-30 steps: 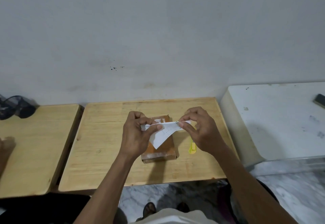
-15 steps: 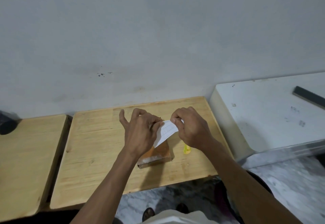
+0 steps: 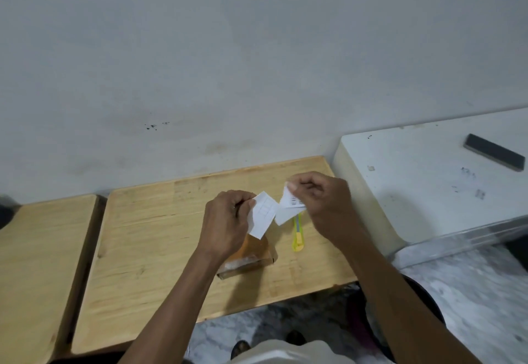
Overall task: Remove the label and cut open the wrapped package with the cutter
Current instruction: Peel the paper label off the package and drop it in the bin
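Both hands are raised above the wooden bench [image 3: 160, 238], each pinching a piece of the white label. The left hand [image 3: 225, 220] holds its fingers [image 3: 243, 203] curled tight on the upper corner of the left label piece [image 3: 263, 215], which hangs down and shows faint printed lines. The right hand [image 3: 325, 200] pinches the right label piece [image 3: 290, 206] between thumb and forefinger at its top edge; this piece carries a barcode (only part of it shows beyond the fingers). The two pieces meet at about one point between the hands, and whether they are joined there or merely touching cannot be told.

Under the left hand and wrist, the wrapped package [image 3: 251, 258] sits on the bench, a brown box with clear tape shining along its near edge; the hand and the hanging paper cover much of its top. Just to the right of the package, apart from it, lies the cutter [image 3: 298, 235], yellow-green with an orange slider, flat on the bench with its far end hidden under the right label piece.

A second wooden bench [image 3: 34, 263] stands to the left, and a white counter [image 3: 414, 180] to the right bears a dark flat bar [image 3: 494, 155].
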`<state>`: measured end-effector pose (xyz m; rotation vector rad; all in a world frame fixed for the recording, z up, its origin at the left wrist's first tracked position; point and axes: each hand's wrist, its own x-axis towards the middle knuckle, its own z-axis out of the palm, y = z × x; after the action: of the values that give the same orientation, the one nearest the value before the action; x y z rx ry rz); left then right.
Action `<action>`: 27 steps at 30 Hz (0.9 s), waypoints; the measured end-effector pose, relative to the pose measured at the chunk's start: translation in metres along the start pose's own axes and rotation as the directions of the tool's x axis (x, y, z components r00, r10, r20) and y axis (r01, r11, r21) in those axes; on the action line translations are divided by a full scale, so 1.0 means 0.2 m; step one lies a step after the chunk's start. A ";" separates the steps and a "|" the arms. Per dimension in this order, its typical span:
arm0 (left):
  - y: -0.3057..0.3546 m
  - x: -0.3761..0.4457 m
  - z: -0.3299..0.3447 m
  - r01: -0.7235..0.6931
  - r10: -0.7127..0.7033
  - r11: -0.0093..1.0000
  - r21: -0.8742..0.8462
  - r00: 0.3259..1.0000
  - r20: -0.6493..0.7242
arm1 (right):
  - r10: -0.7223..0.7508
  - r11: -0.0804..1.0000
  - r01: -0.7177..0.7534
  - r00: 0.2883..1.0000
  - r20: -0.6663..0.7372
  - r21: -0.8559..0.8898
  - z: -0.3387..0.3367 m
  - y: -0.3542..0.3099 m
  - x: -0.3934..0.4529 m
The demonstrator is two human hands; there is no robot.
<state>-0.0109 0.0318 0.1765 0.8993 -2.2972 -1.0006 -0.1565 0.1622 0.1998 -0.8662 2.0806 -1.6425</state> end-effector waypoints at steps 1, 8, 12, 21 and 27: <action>0.01 0.00 0.01 -0.029 0.029 1.000 0.001 0.999 0.014 | -0.042 0.998 0.044 0.998 0.051 -0.044 0.03 0.00 0.01; 0.02 0.02 0.07 -0.025 0.029 0.997 -0.071 0.998 0.057 | -0.089 0.966 0.144 0.965 0.247 -0.213 0.02 0.10 0.09; 0.03 0.03 0.08 -0.003 0.007 0.996 -0.091 0.999 0.042 | -0.088 0.961 0.153 0.959 0.270 -0.232 0.02 0.12 0.11; 0.01 0.08 0.08 0.032 -0.031 0.999 -0.034 0.999 0.029 | -0.147 0.971 0.189 0.955 0.258 -0.144 0.02 0.14 0.14; 0.00 0.11 0.10 0.057 -0.058 0.998 0.013 0.993 0.105 | -0.169 0.959 0.217 0.955 0.244 -0.183 0.02 0.18 0.17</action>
<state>-0.0383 0.0255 0.1684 0.9426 -2.3777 -1.0861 -0.1876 0.1426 0.1674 -1.3001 2.0846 -1.3541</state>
